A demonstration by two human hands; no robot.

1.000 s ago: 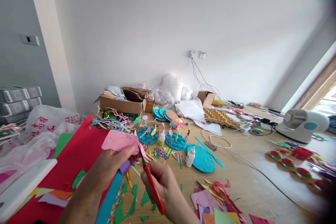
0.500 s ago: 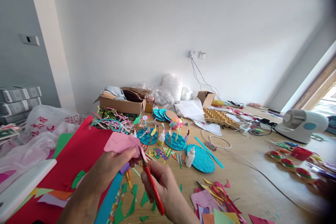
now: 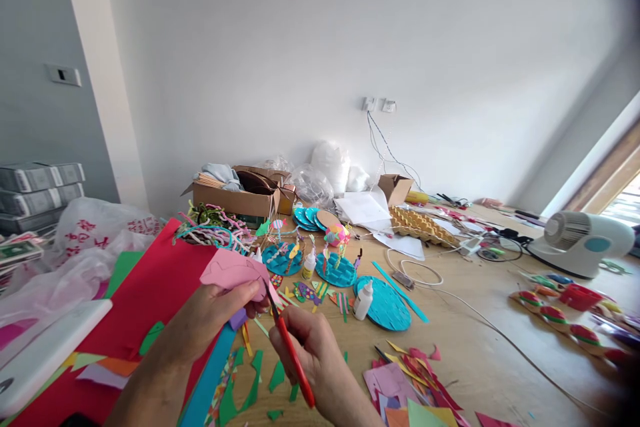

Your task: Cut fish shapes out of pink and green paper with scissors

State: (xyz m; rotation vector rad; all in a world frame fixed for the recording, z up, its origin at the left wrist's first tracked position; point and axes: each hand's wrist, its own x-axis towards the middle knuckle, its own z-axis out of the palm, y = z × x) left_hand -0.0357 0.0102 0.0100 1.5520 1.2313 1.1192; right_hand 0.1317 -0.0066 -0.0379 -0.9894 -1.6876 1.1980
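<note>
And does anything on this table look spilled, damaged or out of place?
Nothing looks spilled or damaged. Loose paper scraps lie untidily on the table beside the right hand, but they look like ordinary cutting waste; the white bottle by the blue disc stands upright.

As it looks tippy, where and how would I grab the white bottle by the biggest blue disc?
Probably by the bottle's wide body, below the narrow nozzle, from the near side: it stands upright, bare table in front, the blue disc close behind.
</note>
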